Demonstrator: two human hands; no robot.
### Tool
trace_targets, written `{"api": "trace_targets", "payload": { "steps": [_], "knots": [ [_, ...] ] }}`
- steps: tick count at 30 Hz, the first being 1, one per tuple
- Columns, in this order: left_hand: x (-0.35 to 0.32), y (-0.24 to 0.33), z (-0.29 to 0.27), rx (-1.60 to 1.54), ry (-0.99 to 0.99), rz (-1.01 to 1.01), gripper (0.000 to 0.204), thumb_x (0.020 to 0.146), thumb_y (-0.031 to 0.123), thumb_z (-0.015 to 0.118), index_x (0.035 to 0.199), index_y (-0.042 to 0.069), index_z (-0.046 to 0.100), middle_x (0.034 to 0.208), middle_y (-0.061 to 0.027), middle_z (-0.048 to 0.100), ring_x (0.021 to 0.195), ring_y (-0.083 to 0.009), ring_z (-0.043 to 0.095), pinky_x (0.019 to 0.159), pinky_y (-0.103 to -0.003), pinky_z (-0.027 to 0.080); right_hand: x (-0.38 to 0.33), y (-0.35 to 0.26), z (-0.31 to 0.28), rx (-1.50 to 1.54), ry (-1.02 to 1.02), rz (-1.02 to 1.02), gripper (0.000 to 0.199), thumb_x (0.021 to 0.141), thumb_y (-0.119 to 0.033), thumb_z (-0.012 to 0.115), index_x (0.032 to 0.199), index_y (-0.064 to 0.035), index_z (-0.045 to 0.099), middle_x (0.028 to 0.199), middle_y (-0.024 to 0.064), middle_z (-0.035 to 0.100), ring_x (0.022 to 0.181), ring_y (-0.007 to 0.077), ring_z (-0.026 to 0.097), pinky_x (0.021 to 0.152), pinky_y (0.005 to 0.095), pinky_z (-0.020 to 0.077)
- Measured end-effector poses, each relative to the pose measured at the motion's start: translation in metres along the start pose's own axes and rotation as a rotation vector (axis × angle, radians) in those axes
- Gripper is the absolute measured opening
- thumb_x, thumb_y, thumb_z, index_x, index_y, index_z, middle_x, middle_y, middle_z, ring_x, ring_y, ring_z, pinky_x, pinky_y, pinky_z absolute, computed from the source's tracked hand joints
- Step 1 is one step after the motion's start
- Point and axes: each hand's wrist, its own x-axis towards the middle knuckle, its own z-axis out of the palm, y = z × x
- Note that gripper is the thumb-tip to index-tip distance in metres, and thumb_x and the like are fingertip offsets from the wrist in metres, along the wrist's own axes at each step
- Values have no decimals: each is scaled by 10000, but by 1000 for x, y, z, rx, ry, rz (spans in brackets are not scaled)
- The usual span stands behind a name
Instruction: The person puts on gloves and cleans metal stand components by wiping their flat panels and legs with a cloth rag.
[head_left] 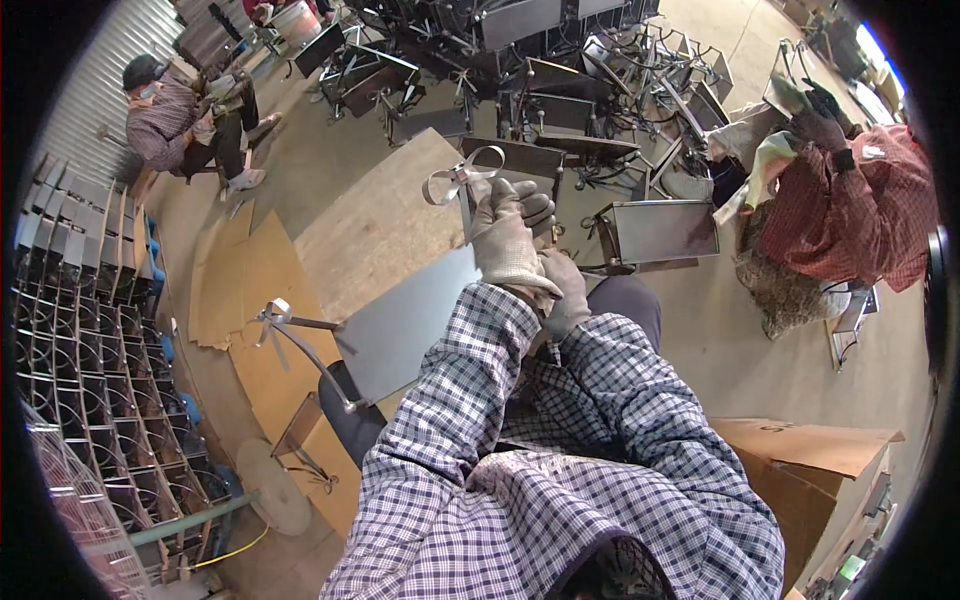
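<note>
My left hand (512, 232), in a pale work glove, is raised with its fingers half curled and apart, and nothing shows in them. Against its wrist, my gloved right hand (566, 288) is closed at the cuff of the left glove; some of its fingers are hidden behind that wrist. Across my lap lies a flat grey metal panel (410, 320) with bent metal legs. One bow-shaped metal end (281, 312) shows at its left. A second metal bow (463, 176) stands just beyond my left hand, partly behind the fingers.
A wooden board (385, 205) and flattened cardboard (255, 285) lie ahead and left. Racked metal frames (85, 370) fill the left side. Piled metal stands (590, 100) are at the back. One person (165, 130) sits far left, another (850, 200) works at right. A cardboard box (800, 470) stands near right.
</note>
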Motion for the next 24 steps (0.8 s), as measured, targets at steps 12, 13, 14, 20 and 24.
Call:
{"api": "trace_targets", "payload": {
  "steps": [12,13,14,20,24],
  "knots": [
    [9,-6,-4,-20,-5,-63,322,1095,323,501,1071,34,640,799,-132,718,650,-234,713,594,-374,634,-3,-6,-3,11,-44,44,395,685,-112,794,1059,-118,666,1081,78,664,1106,319,599,942,423,480],
    [11,-7,-6,-10,-3,-51,311,1091,318,510,1079,35,637,809,-147,720,664,-257,721,603,-391,642,-3,-5,-4,16,-39,35,406,678,-102,798,1062,-116,666,1080,79,662,1107,321,598,943,423,481],
    [13,-8,-8,-9,-38,-59,300,1088,312,519,1087,35,635,819,-161,721,678,-280,728,613,-409,649,-3,-4,-4,26,-33,12,416,672,-91,801,1065,-115,667,1080,80,661,1108,322,597,944,423,483],
    [30,-13,-22,-40,-76,-249,347,1057,310,563,1161,-20,591,989,-270,708,824,-445,730,755,-559,657,-6,0,0,41,20,31,435,703,-224,815,1084,-80,660,1037,169,634,1022,397,604,896,458,500],
    [33,-12,-29,36,-151,-327,492,1063,360,496,1297,-72,510,1232,-371,607,1078,-559,641,967,-660,555,-4,5,14,-14,31,70,364,767,-225,778,1067,-58,658,1048,180,641,1037,405,609,886,474,500]
  ]
}}
